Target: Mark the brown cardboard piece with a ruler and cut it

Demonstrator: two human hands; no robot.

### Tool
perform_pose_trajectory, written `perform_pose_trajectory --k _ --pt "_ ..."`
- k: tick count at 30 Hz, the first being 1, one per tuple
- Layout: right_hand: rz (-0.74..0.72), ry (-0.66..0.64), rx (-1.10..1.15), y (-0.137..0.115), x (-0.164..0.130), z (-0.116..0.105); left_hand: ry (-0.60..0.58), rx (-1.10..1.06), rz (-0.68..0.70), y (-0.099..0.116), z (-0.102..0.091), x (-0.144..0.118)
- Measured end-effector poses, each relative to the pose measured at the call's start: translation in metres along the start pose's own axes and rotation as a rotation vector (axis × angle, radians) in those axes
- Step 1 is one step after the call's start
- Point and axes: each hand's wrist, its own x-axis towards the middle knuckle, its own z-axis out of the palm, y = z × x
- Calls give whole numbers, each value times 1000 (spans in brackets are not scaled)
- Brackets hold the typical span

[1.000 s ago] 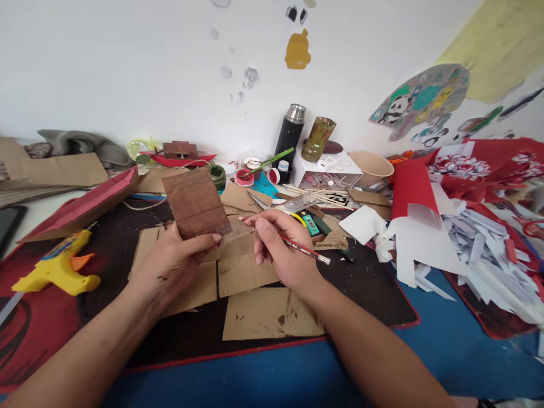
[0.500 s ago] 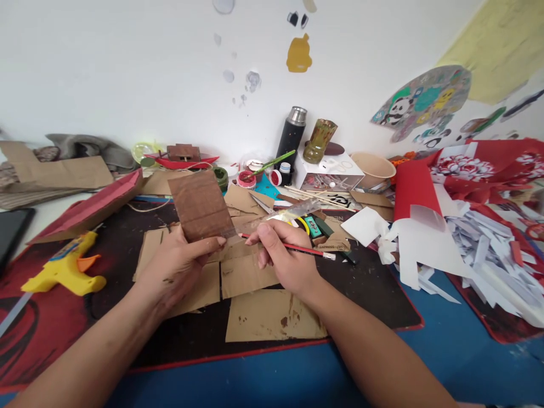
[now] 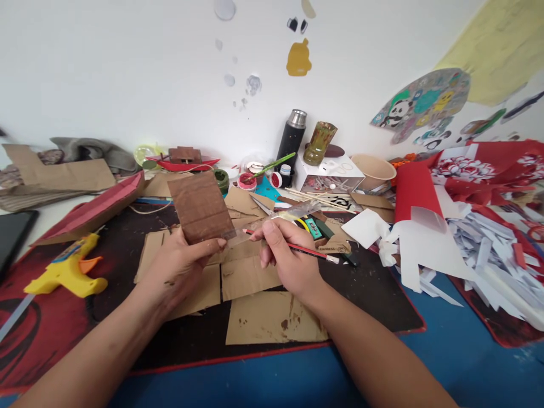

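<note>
My left hand (image 3: 181, 263) grips a brown-painted cardboard piece (image 3: 200, 207) by its lower edge, thumb on the front and the piece tilted up. My right hand (image 3: 293, 255) is closed around a red pencil (image 3: 312, 251). The pencil's white eraser end points right, and its tip points left toward the brown piece, apart from it. A clear ruler (image 3: 300, 211) runs from behind my right fingers to the lower right corner of the brown piece. Whether my right fingers also hold the ruler, I cannot tell. Below both hands lie plain cardboard pieces (image 3: 250, 277).
At left sit a yellow glue gun (image 3: 68, 266) and a cardboard boat hull (image 3: 93, 209). Paint jars (image 3: 246, 181), a black flask (image 3: 291, 139), a white box (image 3: 327, 170) and scissors (image 3: 261, 205) stand or lie behind. Paper scraps (image 3: 488, 255) are heaped at right.
My right hand and the pencil have shifted slightly to the right, drawing the tip a little away from the brown piece. The left hand keeps its hold, nearly still.
</note>
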Motion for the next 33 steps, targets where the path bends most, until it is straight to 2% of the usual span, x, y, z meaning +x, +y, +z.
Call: perform_pose_trajectory --k 16,25,33 --pt "22 -6 8 1 0 0 -8 -44 -20 -6 -4 2" --pt "-40 -32 -63 4 0 -2 -48 -21 -13 0 0 0" --pt "-53 -36 -89 -2 -3 1 -30 -19 -14 -1 -1 0"
